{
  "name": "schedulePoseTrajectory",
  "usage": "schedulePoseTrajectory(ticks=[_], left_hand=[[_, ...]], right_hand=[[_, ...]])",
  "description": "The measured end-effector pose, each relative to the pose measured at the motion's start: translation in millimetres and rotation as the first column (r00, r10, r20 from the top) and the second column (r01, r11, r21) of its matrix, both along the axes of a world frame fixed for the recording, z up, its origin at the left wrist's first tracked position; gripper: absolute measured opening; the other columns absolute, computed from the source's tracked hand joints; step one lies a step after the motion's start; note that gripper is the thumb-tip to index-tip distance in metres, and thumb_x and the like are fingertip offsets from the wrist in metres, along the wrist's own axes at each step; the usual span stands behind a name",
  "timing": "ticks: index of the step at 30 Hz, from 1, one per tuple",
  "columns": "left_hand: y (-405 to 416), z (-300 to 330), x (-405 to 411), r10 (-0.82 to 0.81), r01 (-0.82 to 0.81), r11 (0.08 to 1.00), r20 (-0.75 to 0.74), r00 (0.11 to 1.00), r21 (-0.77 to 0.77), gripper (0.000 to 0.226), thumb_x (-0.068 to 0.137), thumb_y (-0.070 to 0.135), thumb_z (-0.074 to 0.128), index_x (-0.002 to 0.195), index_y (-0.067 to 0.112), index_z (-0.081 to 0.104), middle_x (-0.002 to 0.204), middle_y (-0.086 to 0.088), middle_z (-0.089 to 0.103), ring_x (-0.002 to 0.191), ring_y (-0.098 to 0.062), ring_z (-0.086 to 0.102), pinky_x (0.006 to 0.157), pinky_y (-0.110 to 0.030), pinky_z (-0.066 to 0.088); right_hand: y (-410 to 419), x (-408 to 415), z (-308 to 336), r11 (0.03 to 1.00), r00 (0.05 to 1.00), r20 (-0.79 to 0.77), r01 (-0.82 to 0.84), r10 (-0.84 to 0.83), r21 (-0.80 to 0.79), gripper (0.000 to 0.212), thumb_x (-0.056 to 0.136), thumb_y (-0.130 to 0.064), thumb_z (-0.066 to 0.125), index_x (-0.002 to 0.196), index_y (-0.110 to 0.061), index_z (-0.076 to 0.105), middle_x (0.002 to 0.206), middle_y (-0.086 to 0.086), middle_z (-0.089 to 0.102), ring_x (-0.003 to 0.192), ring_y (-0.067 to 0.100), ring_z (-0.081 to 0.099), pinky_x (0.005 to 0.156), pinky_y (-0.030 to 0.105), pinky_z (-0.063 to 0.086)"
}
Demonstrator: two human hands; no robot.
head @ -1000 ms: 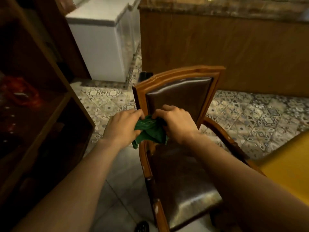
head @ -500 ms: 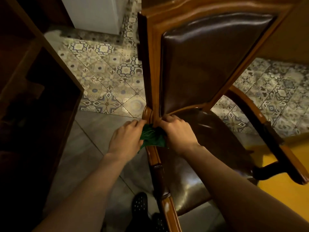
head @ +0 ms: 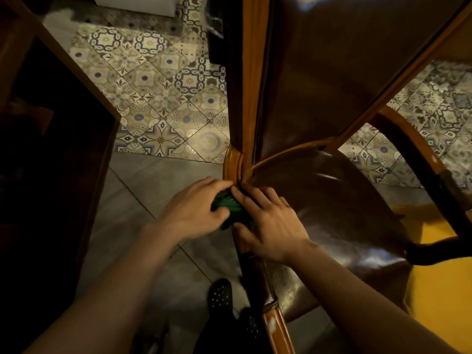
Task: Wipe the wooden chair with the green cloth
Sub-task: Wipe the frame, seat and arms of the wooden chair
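The wooden chair [head: 251,93] has a carved orange-brown frame and dark brown leather on its back and seat. It fills the middle and right of the head view. The green cloth [head: 229,204] is bunched on the chair's left seat rail, just below where the backrest post meets the seat. My left hand [head: 196,209] grips the cloth from the left. My right hand [head: 268,223] presses on it from the right, fingers spread over the seat edge. Most of the cloth is hidden between the two hands.
A dark wooden shelf unit [head: 58,154] stands close on the left. Patterned floor tiles [head: 163,98] and grey tiles lie beyond. The chair's right armrest [head: 429,175] curves at right, over a yellow surface [head: 439,290]. My dark shoe [head: 219,295] is below the hands.
My head has moved closer and lower over the chair. Both hands slid the cloth down from the backrest post's lower end onto the seat rail.
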State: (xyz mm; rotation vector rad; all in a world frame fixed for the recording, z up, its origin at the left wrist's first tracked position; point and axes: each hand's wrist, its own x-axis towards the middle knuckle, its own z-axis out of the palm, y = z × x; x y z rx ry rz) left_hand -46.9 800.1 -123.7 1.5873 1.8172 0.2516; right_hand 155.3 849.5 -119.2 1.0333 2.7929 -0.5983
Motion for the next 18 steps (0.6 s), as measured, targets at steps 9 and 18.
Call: schedulePoseTrajectory(ticks=[9, 18], left_hand=[[36, -31, 12, -0.230, 0.250, 0.951, -0.123, 0.965, 0.181, 0.061, 0.103, 0.044, 0.009, 0.155, 0.021, 0.030, 0.167, 0.008, 0.011, 0.150, -0.001, -0.008, 0.120, -0.023, -0.009], [26, -41, 19, -0.226, 0.257, 0.944, -0.159, 0.961, 0.208, 0.061, 0.103, 0.046, 0.010, 0.157, 0.018, 0.018, 0.167, 0.006, -0.004, 0.148, -0.003, -0.020, 0.121, -0.028, -0.006]], right_hand=[[-25, -21, -10, 0.989, 0.990, -0.003, 0.138, -0.138, 0.056, 0.071, 0.090, -0.065, 0.046, 0.142, -0.018, 0.044, 0.145, 0.004, 0.047, 0.125, 0.032, 0.045, 0.086, 0.050, 0.048], [-52, -4, -13, 0.991, 0.989, 0.073, 0.128, -0.131, 0.045, 0.061, 0.087, -0.041, 0.062, 0.142, -0.019, 0.048, 0.153, 0.005, 0.044, 0.120, 0.037, 0.052, 0.086, 0.049, 0.051]])
